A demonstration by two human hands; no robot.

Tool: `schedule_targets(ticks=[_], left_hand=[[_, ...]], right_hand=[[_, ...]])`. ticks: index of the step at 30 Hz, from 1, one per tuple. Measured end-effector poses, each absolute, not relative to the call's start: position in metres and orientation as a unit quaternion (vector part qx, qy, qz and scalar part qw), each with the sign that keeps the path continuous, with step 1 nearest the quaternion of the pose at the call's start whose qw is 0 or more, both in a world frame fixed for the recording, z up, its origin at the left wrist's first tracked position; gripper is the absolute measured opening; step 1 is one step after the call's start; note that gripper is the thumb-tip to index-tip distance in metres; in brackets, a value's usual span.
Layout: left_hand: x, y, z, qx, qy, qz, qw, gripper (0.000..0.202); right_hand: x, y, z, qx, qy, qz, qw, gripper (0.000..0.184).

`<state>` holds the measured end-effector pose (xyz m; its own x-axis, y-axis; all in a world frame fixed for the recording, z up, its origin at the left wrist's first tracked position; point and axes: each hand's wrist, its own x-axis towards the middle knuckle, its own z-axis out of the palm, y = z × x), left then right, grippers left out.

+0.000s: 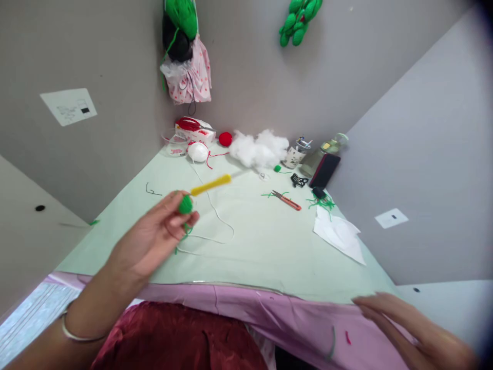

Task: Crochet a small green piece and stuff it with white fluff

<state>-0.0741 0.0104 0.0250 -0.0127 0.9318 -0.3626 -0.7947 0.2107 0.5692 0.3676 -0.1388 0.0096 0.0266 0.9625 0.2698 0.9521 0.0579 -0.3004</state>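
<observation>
My left hand [154,234] is raised over the pale green table [269,246] with its fingers pinched round a small green crocheted piece [185,204]. A yellow-handled crochet hook [211,185] sticks out of that piece toward the upper right. White yarn [215,221] and a short green strand trail from it across the table. My right hand [400,321] hovers low at the right, above the pink cloth [292,313] at the table's near edge. Its fingers are stretched out and it holds nothing.
At the back lie a white yarn ball [197,151], a red ball [225,139], white stuffing [259,148], a box with red scissors [192,128] and a cup of tools [296,153]. Small orange scissors [287,200], green scraps [321,203] and white paper [339,234] lie right.
</observation>
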Motion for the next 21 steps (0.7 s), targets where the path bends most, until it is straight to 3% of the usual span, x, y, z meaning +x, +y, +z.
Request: schedule_targets(ticks=[3,7,9,15,21], left_hand=[[-0.049,-0.003,0.014,0.184,0.32,0.551,0.749,0.012],[-0.026,-0.016,0.004,0.302,0.307,0.451,0.781,0.02],[-0.021,-0.017,0.002,0.332,0.309,0.451,0.769,0.018],[-0.022,-0.017,0.001,0.361,0.314,0.482,0.734,0.01],[-0.023,-0.02,0.0,0.361,0.335,0.479,0.726,0.031]], right_hand=[[0.292,-0.095,0.018,-0.613,-0.732,0.104,0.277,0.036],[0.196,-0.055,0.011,-0.469,-0.716,0.302,0.42,0.051],[0.166,-0.046,0.004,-0.405,-0.679,0.372,0.487,0.028],[0.139,-0.036,-0.01,-0.399,-0.576,0.37,0.609,0.019],[0.143,-0.034,-0.021,-0.408,-0.539,0.387,0.627,0.014]])
